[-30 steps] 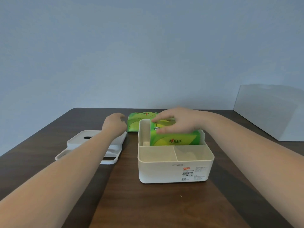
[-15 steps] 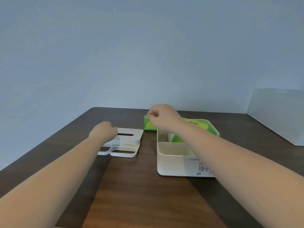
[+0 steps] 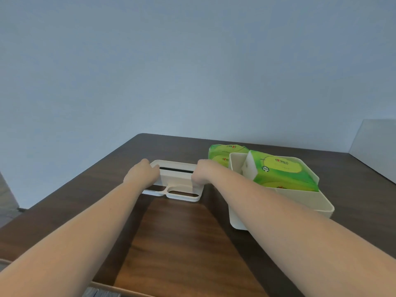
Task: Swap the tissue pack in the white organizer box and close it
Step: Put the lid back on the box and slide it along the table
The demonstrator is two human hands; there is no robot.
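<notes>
From the head camera, we see that our right hand, which half a second ago hovered clenched above the white organizer box, has left it and now meets our left hand on the white lid; both sets of fingers curl around the lid's opposite short ends, gripping it, with the dispensing slot running between them. To the right of our right fingers, the fresh green tissue pack sits in the box's rear compartment, tilted, while the other tissue pack lies just behind the box. We judge the swap done and closing the box as the step beginning. The dark wooden table meets a plain blue-grey wall; a pale panel stands far right.
</notes>
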